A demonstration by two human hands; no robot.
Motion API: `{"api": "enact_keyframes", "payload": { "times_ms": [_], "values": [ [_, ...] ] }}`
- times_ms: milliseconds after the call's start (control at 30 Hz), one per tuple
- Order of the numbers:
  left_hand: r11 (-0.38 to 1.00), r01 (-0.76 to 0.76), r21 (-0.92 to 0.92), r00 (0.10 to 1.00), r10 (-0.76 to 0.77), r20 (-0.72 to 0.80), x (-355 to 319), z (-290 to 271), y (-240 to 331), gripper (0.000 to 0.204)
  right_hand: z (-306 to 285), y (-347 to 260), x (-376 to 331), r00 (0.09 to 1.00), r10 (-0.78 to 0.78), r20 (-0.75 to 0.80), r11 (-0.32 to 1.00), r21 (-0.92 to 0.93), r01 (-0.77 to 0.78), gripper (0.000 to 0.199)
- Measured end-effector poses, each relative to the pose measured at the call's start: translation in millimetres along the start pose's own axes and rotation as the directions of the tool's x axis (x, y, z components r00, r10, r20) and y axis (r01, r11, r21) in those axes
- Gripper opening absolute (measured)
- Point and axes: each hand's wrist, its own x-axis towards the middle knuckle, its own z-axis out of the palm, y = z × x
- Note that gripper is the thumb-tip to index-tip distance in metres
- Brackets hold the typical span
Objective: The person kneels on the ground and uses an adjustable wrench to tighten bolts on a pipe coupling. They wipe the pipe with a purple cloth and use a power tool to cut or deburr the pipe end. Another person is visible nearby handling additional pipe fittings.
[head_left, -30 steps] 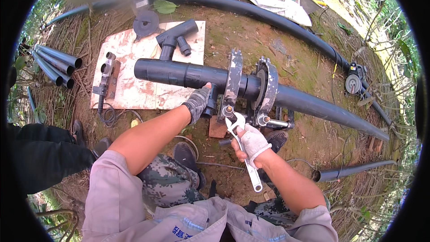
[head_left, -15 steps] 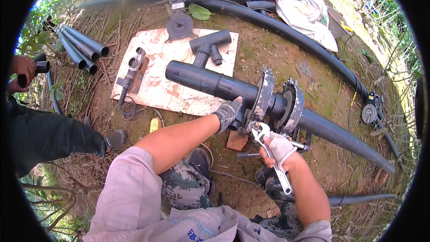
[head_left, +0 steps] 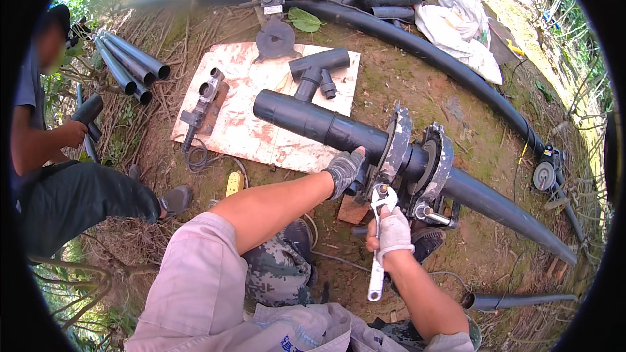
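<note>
My right hand (head_left: 393, 231), in a pale fingerless glove, is wrapped round an adjustable wrench (head_left: 376, 279). The wrench's jaws sit at a brass-coloured nut (head_left: 383, 189) on the near side of a dark, paint-worn ring clamp (head_left: 395, 146). In a grey glove, my left hand (head_left: 345, 171) grips the black pipe fitting (head_left: 313, 124) just left of that clamp, thumb on top; some of its fingers are hidden. A second ring clamp (head_left: 438, 163) stands to the right, round a long black pipe (head_left: 505, 202). A silver bolt end (head_left: 424, 214) shows below it.
A stained board (head_left: 235, 130) carries a pipe-welding iron (head_left: 201, 107) and a tee fitting (head_left: 306, 85). A round heating plate (head_left: 275, 39) lies behind. A yellow power strip (head_left: 235, 184) and cables lie on the soil. Another person (head_left: 59, 150) at left holds black pipe pieces. An angle grinder (head_left: 544, 173) lies right.
The wrench handle has swung leftward, now pointing nearly straight toward me. My left hand stays on the fitting. The person at left shows more in view, and the whole scene has shifted slightly right.
</note>
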Motion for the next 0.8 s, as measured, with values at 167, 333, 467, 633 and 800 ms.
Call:
{"api": "enact_keyframes", "payload": {
  "times_ms": [167, 333, 467, 633, 800],
  "values": [
    [0.993, 0.028, -0.113, 0.999, -0.025, 0.025, -6, 3, 3, 0.054, 24, 42, 10, 0.990, -0.124, -0.066, 0.947, 0.290, 0.138, 0.033],
    [0.967, 0.087, -0.239, 0.992, -0.064, 0.105, -6, -3, 5, 0.044, -4, 20, -7, 0.997, -0.040, 0.069, 0.984, 0.178, 0.027, 0.023],
    [0.990, 0.020, -0.143, 0.998, -0.011, 0.062, 0, -1, 1, 0.058, -38, -13, -7, 0.982, 0.077, 0.175, 0.996, -0.068, -0.066, 0.022],
    [0.969, 0.095, -0.228, 0.993, -0.075, 0.094, 1, -1, 0, 0.047, -51, -54, 7, 0.935, 0.218, 0.278, 0.950, -0.280, -0.138, 0.021],
    [0.985, 0.053, -0.162, 0.997, -0.043, 0.066, 4, -9, -3, 0.043, -46, -63, 13, 0.933, 0.240, 0.268, 0.917, -0.379, -0.127, 0.020]
  ]
}}
